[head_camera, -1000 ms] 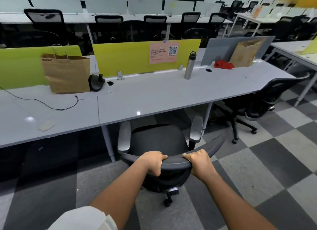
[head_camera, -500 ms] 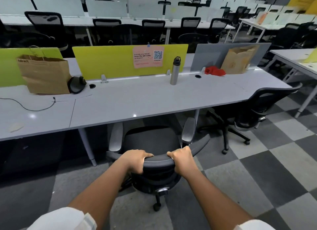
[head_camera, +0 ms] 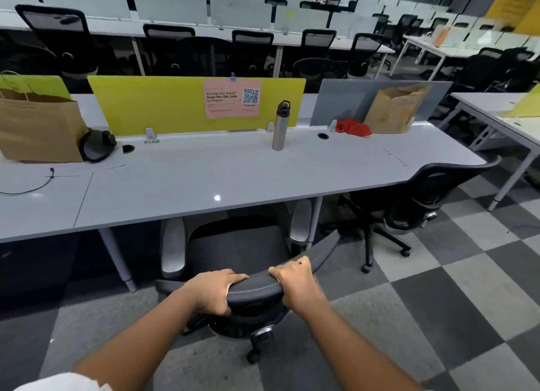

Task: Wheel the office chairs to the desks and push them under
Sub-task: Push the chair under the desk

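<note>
A black office chair (head_camera: 238,247) with grey armrests stands in front of me, facing the white desk (head_camera: 204,180). Its armrest tips and the seat's front lie at or just under the desk's front edge. My left hand (head_camera: 214,290) grips the top rim of the backrest on the left. My right hand (head_camera: 293,282) grips the same rim on the right. A second black chair (head_camera: 423,198) stands to the right with its backrest against the desk's right corner, turned away from the desk.
On the desk stand a steel bottle (head_camera: 280,126), two paper bags (head_camera: 38,127) (head_camera: 393,110), a red cloth (head_camera: 352,127) and a cable. Yellow and grey dividers line its back. A desk leg (head_camera: 117,256) stands left of the chair. Another desk (head_camera: 502,119) is at right.
The chair has rolled forward toward the desk, its armrests now reaching the desk edge. I have stepped closer and slightly right; both hands keep their grip on the backrest.
</note>
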{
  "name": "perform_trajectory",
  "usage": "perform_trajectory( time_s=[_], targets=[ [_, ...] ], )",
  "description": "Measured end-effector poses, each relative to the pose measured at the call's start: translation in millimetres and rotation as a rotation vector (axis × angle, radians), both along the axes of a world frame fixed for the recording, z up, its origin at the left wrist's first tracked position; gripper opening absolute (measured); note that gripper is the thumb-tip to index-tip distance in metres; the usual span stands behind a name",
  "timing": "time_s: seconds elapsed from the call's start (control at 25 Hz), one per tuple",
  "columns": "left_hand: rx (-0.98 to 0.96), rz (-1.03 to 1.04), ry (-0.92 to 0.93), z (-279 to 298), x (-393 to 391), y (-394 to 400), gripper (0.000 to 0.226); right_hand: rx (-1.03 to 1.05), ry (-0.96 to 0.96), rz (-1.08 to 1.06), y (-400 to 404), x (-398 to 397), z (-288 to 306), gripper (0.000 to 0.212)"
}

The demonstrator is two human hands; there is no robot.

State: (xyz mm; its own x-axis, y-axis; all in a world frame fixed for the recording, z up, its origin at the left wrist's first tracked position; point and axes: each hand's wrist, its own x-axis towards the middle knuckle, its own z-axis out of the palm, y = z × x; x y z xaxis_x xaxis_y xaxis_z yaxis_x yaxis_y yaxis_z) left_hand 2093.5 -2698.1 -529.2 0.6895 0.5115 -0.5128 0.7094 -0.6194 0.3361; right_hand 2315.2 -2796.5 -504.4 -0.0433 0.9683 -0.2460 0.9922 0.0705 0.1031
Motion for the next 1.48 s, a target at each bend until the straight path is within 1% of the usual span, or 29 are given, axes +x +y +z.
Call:
perform_trajectory(
  time_s=[0.04,0.08,0.12,0.16,0.2,0.24,0.32,0.36,0.4,0.56,0.64,0.76,0.84,0.92,1.0,1.24,1.36,1.48],
  targets=[
    [-0.061,0.025,-0.006,0,2,-2,0.105,-0.011,0.032,0.047,-1,5,1,0.043],
    [-0.122,0.053,-0.013,2,5,-2,0.113,-0.024,0.072,0.086,1,12,2,0.052],
    [-0.179,0.087,-0.038,7,12,-1,0.116,-0.068,0.141,0.083,4,19,5,0.071],
    [-0.229,0.129,-0.073,14,21,1,0.115,-0.152,0.249,0.034,9,27,11,0.089],
    [-0.227,0.162,-0.111,21,32,3,0.110,-0.220,0.352,-0.021,15,35,17,0.102],
    [-0.161,0.185,-0.145,29,44,5,0.106,-0.237,0.416,-0.052,21,44,22,0.107],
    [0.025,0.210,-0.145,46,69,5,0.101,-0.163,0.396,-0.048,36,67,31,0.111],
    [0.088,0.237,-0.128,52,82,6,0.099,-0.117,0.374,-0.061,43,81,35,0.113],
    [0.128,0.282,-0.106,56,94,8,0.096,-0.073,0.355,-0.092,50,97,37,0.113],
    [0.161,0.453,-0.026,55,134,11,0.091,0.109,0.289,-0.210,65,166,32,0.082],
    [0.153,0.542,0.006,49,164,7,0.090,0.151,0.310,-0.262,66,210,29,0.076],
    [0.152,0.620,0.060,38,213,2,0.088,0.134,0.384,-0.364,70,271,20,0.071],
    [0.176,0.647,0.051,32,246,5,0.087,0.103,0.426,-0.408,75,304,8,0.073],
    [0.182,0.652,0.043,28,269,6,0.087,0.085,0.477,-0.435,78,322,-5,0.075],
    [0.165,0.661,0.082,21,289,14,0.087,0.041,0.495,-0.448,91,334,-20,0.077],
    [0.110,0.737,0.197,-13,331,81,0.090,-0.052,0.489,-0.389,155,333,-51,0.074],
    [0.110,0.739,0.193,-21,358,104,0.094,-0.071,0.377,-0.306,180,342,-52,0.076],
    [0.091,0.809,0.180,-30,381,123,0.095,-0.095,0.270,-0.131,211,361,-54,0.077]
  ],
)
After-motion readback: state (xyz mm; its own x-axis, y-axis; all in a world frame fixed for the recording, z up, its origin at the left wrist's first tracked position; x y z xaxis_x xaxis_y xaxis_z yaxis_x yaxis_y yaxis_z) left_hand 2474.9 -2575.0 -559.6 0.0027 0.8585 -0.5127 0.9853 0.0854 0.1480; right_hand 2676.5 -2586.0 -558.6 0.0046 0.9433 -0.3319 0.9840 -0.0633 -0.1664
